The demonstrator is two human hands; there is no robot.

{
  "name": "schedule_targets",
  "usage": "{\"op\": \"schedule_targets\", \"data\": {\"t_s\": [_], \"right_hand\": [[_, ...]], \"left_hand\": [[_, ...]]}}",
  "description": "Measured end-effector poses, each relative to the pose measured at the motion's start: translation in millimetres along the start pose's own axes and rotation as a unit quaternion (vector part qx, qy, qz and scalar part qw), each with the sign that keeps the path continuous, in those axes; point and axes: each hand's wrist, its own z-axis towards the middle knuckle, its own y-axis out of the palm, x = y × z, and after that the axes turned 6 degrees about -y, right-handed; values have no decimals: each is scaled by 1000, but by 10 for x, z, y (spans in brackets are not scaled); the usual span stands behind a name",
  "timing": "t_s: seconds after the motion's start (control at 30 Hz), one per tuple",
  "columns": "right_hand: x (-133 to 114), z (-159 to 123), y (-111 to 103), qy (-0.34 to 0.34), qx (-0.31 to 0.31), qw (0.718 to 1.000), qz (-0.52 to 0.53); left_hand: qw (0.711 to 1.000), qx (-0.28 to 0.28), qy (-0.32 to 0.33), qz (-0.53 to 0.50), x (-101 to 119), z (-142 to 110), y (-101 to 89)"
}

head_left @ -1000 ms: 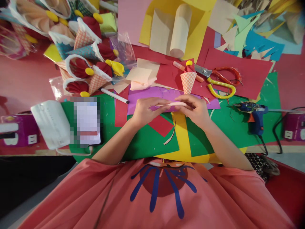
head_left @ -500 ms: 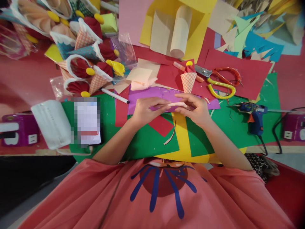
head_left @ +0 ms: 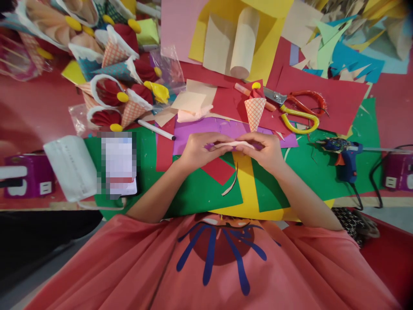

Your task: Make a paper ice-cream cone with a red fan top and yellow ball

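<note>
My left hand point(head_left: 197, 150) and my right hand point(head_left: 264, 150) meet over the middle of the table, both pinched on a thin folded piece of pale pink paper point(head_left: 236, 144) held flat between them. Under my hands lie a purple sheet point(head_left: 206, 127), a yellow strip point(head_left: 247, 181) and a red scrap point(head_left: 219, 168) on green paper point(head_left: 200, 191). A small paper cone with a red top and yellow ball point(head_left: 254, 106) stands just beyond my right hand.
Several finished paper cones point(head_left: 116, 86) pile at the back left. Scissors point(head_left: 298, 110) and a blue glue gun point(head_left: 343, 157) lie to the right. A white marker point(head_left: 155, 129), a phone point(head_left: 118, 165), a white mask point(head_left: 71, 167) and a cream paper roll point(head_left: 243, 41) are around.
My right hand's fingers, spread a moment ago, have closed down onto the pink paper. Both hands stay in the same place.
</note>
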Motion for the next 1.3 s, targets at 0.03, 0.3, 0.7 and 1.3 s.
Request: {"op": "schedule_targets", "data": {"t_s": [0.03,0.3,0.7,1.3], "right_hand": [[4,-2,0,4,2,1000,7],[28,15,-22,-99,35,993,-50],[16,-23,1,-59,14,997,-42],[35,3,-4,-59,22,998,-13]], "left_hand": [[1000,9,-5,8,7,2,-6],[998,25,-39,-40,-17,5,13],[966,-25,-166,-194,66,47,20],[978,5,-155,-142,41,50,28]]}}
